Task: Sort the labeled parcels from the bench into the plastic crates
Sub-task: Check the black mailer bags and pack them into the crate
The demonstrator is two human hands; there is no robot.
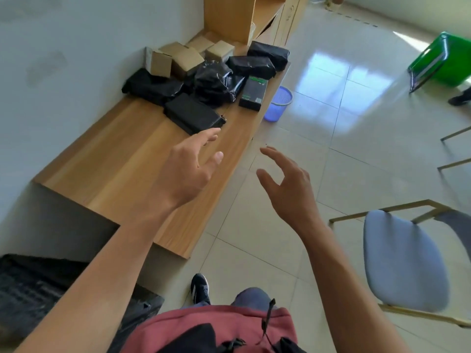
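Note:
Several black-wrapped parcels and small cardboard boxes are piled at the far end of the wooden bench. The nearest is a flat black parcel, and a black box with a green label lies near the bench's right edge. My left hand reaches over the bench with fingers straight, its fingertips just short of the flat black parcel. My right hand hovers over the floor beside the bench, fingers loosely spread, holding nothing. A green plastic crate stands far right and a black crate sits at lower left.
A blue mesh waste basket stands on the tiled floor by the bench. A grey padded chair is at the right. Wooden shelving rises behind the parcels. Another person's shoe shows near the green crate.

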